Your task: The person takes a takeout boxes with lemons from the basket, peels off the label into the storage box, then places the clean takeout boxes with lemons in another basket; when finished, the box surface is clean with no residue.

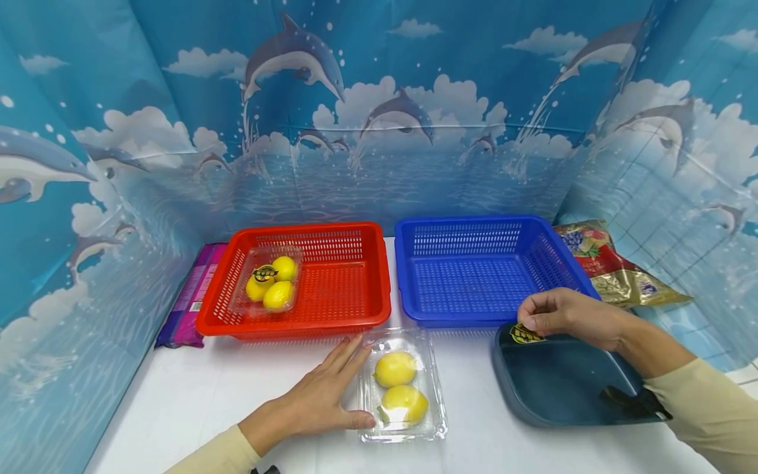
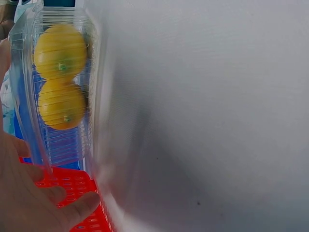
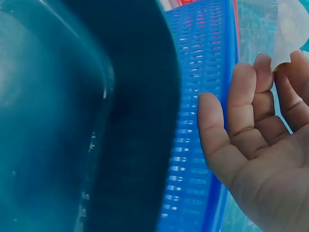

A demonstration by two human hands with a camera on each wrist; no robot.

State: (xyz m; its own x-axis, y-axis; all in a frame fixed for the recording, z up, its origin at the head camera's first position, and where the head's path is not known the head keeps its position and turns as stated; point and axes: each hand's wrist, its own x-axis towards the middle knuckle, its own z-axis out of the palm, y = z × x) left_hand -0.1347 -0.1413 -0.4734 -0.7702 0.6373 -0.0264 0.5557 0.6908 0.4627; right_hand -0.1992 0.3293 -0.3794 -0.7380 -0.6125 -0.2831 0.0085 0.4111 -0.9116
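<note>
A clear plastic box with two lemons lies lid-closed on the white table. My left hand is spread along the box's left side, with fingers straight and the thumb at its near left corner. In the left wrist view the same lemons show through the ribbed plastic. Over the far left rim of a dark teal basin, my right hand pinches a black-and-gold sticker between thumb and forefinger. The sticker's pale underside appears in the right wrist view.
Behind the box stand a red basket and a blue basket. Inside the red one, another clear box holds three lemons under a similar sticker. A purple packet lies far left, a red-and-gold bag right.
</note>
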